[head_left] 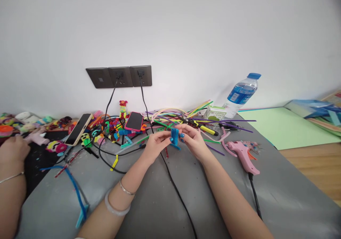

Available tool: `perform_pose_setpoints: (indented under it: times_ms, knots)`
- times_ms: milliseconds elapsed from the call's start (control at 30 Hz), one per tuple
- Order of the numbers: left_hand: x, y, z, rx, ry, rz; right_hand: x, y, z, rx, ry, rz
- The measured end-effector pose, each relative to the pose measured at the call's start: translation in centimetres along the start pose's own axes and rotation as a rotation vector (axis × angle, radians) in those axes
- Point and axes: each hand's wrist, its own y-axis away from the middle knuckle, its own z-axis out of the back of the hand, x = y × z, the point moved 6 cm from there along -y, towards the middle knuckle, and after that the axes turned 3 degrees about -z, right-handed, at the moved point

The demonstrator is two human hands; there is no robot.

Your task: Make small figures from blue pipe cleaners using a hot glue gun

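My left hand (156, 145) and my right hand (192, 139) meet above the grey table (149, 203). Between their fingertips they pinch a small folded blue pipe cleaner piece (174, 137), held upright. Both hands are closed on it, the left from the left side and the right from the right side. A black cable (173, 185) runs along the table beneath my hands. Just behind them lies a heap of coloured pipe cleaners (176, 116).
A pink glue gun (243, 153) lies right of my hands; a water bottle (242, 94) stands behind. Two phones (79, 129) (134, 121), small colourful figures and wall sockets (119, 76) sit to the left. Another person's hand (13, 150) rests at far left. A long blue pipe cleaner (74, 185) lies near.
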Motion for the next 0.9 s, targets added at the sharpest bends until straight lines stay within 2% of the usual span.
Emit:
perform_pose_setpoints:
  times_ms: [200, 333, 733, 900]
  knots:
    - [0.0, 0.2, -0.3, 0.092, -0.005, 0.071, -0.6, 0.3, -0.2, 0.102, -0.011, -0.115]
    - [0.1, 0.2, -0.1, 0.155, -0.032, 0.116, -0.5, 0.5, -0.4, 0.146, -0.010, -0.141]
    - [-0.9, 0.2, -0.3, 0.154, 0.036, 0.119, -0.2, 0.4, -0.3, 0.090, 0.014, -0.078]
    - [-1.2, -0.1, 0.2, 0.113, -0.065, 0.053, -0.5, 0.2, 0.0, 0.076, 0.036, -0.066]
